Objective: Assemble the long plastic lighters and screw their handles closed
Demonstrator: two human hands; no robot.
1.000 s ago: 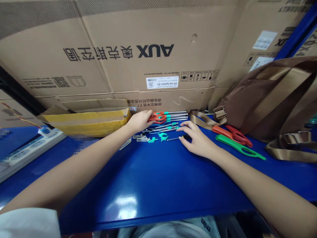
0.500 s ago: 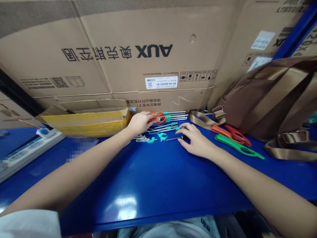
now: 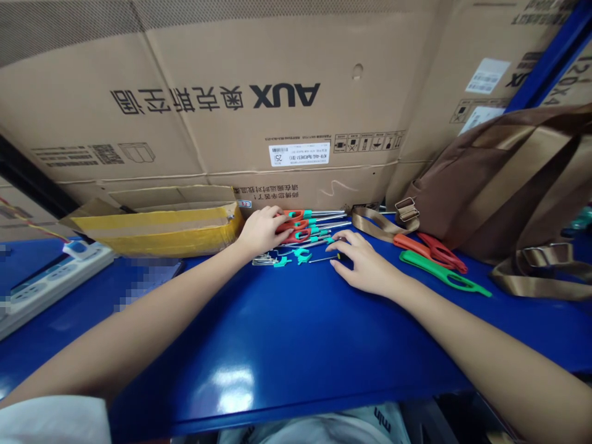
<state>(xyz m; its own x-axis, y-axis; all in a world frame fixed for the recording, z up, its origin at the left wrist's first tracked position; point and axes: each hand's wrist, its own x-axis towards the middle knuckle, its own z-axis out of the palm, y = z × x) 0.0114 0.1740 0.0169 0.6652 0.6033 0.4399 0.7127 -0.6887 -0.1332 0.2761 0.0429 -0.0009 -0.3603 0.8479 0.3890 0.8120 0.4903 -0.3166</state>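
My left hand (image 3: 263, 232) is closed over the handle end of an orange long-reach lighter (image 3: 300, 235). More orange lighters (image 3: 292, 215) with metal barrels and teal collars lie stacked just behind it. My right hand (image 3: 358, 259) is resting low over the table, thumb and fingers apart. Between them shows the yellow-and-black handle of a screwdriver (image 3: 339, 256), its thin shaft pointing left; no grip on it is visible. Loose metal barrels with teal parts (image 3: 319, 242) reach towards the right fingertips. Nearer me lie small teal plastic pieces (image 3: 303, 255) and thin metal parts (image 3: 264, 261).
A yellow-taped cardboard box (image 3: 157, 231) stands left of the lighters, with a white power strip (image 3: 55, 287) farther left. Orange and green handle shells (image 3: 439, 271) lie on the right beside a brown bag (image 3: 499, 185) with straps. A large carton (image 3: 208, 142) walls off the back.
Another orange handle now shows under my left hand, in front of the others, where loose metal barrels lay before. My right hand has stayed nearly in place.
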